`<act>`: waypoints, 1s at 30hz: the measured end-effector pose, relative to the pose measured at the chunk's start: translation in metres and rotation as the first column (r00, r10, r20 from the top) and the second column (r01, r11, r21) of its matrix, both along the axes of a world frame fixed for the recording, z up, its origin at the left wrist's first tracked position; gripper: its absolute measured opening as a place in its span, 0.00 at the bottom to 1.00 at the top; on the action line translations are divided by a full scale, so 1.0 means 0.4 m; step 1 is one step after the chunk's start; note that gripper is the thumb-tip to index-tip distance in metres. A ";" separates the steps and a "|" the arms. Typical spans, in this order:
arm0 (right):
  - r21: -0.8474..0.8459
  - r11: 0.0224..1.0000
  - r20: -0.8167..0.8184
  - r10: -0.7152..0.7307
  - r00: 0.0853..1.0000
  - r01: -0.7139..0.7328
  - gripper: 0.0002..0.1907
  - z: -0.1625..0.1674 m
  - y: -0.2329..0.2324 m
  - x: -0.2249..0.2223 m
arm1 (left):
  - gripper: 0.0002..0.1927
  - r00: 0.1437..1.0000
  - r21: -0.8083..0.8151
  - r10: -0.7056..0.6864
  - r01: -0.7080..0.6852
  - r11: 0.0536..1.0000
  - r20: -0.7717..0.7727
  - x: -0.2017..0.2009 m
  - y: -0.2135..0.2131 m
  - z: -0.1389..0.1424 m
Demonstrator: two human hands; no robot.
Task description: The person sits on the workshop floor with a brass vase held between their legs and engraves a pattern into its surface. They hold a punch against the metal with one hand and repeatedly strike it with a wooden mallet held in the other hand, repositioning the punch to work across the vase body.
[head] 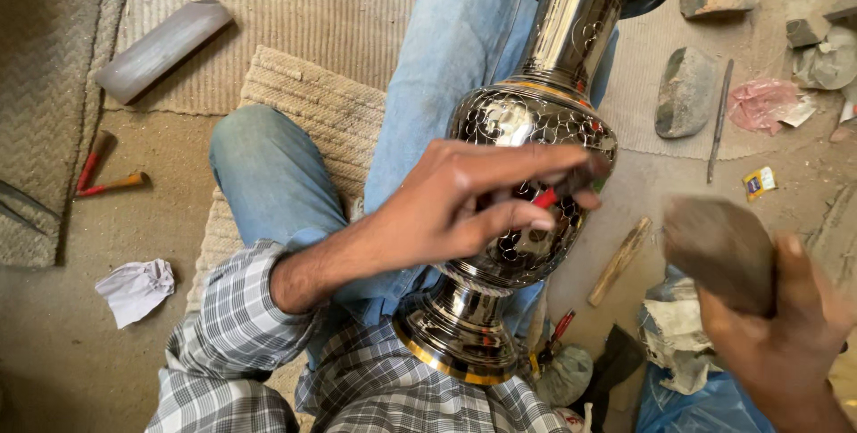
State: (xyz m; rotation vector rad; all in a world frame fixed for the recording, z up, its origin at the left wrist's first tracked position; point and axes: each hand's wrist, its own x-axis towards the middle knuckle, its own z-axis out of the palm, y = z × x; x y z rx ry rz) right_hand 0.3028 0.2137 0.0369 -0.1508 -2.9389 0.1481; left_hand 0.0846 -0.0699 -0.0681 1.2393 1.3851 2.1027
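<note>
Across the vase lying on the lap, left hand pinches a small red-tipped tool against its belly (steadying it), while right hand grips a brown block beside it.

1. The tall polished metal vase lying across my lap is silver, its belly cut with a net-like engraved pattern and small red spots, and gold bands ring its neck and foot
2. My checked cotton shirt sleeve is grey and white plaid
3. My denim trousers are pale blue
4. The dull block-shaped stone in my right hand is brownish grey
5. The ribbed woven mat is beige
6. The crumpled paper scrap is white
7. The thin crumpled plastic bag is pink
</note>
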 end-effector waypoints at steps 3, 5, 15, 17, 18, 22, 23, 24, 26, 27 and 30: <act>-0.227 0.946 0.105 -0.213 0.972 0.232 0.21 0.044 -0.007 -0.065 | 0.23 0.999 -0.012 -0.006 0.005 1.000 -0.046 0.012 0.001 -0.027; -0.404 0.813 0.224 -0.356 0.907 0.418 0.13 0.066 -0.004 -0.095 | 0.25 0.998 -0.056 -0.025 0.022 0.998 -0.059 0.014 0.001 -0.039; -0.049 0.970 0.533 -0.177 0.827 0.239 0.15 0.082 0.069 -0.225 | 0.23 0.983 -0.023 0.168 -0.167 0.986 0.072 0.065 -0.014 -0.010; -0.105 0.972 0.524 -0.124 0.843 0.208 0.20 0.090 0.051 -0.264 | 0.25 0.962 -0.091 0.236 -0.225 0.970 0.137 0.085 -0.015 0.004; -0.144 0.977 0.494 -0.065 0.867 0.155 0.25 0.097 0.038 -0.287 | 0.24 0.952 -0.066 0.265 -0.257 0.964 0.157 0.093 -0.016 0.010; -0.216 0.976 0.484 0.118 0.867 -0.012 0.44 0.147 -0.029 -0.381 | 0.19 0.902 -0.131 0.386 -0.366 0.921 0.194 0.112 -0.021 0.028; -0.182 0.983 0.573 0.116 0.811 -0.013 0.46 0.159 -0.045 -0.401 | 0.17 0.890 -0.185 0.416 -0.384 0.904 0.188 0.115 -0.020 0.031; -0.224 0.974 0.566 0.159 0.809 -0.035 0.47 0.169 -0.061 -0.416 | 0.18 0.882 -0.174 0.419 -0.387 0.905 0.218 0.118 -0.021 0.034; -0.376 0.920 0.449 0.285 0.847 -0.110 0.48 0.183 -0.088 -0.440 | 0.20 0.862 -0.150 0.425 -0.398 0.905 0.275 0.126 -0.019 0.037; -0.352 0.919 0.440 0.333 0.834 -0.181 0.48 0.191 -0.095 -0.455 | 0.18 0.852 -0.169 0.450 -0.418 0.893 0.269 0.130 -0.019 0.037; -0.126 0.912 0.538 0.394 0.745 -0.391 0.47 0.203 -0.120 -0.478 | 0.16 0.812 -0.192 0.503 -0.466 0.864 0.296 0.143 -0.015 0.030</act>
